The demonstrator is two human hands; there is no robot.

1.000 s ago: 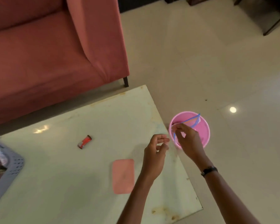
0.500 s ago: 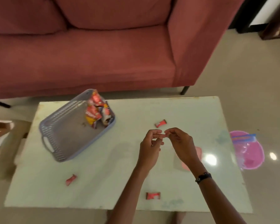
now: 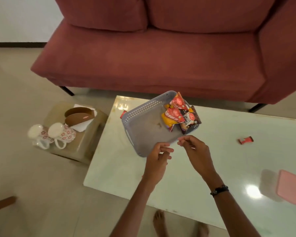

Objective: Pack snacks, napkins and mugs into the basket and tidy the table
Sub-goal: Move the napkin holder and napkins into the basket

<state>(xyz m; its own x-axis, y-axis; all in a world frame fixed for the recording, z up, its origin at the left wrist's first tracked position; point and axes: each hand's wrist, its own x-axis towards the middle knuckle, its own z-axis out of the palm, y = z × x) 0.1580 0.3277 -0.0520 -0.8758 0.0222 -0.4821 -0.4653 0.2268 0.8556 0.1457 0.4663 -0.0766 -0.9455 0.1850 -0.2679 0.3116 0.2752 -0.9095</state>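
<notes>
Your view has swung left off the pink bin, back over the basket [image 3: 149, 127].

Your left hand [image 3: 156, 161] and right hand [image 3: 197, 153] hover at its near rim, each grip loosely curled, apparently empty. Snacks [image 3: 179, 115] fill its far corner; mugs [image 3: 56, 134] wait on the stool [image 3: 92, 132], left of the tabletop [image 3: 220, 159].
</notes>
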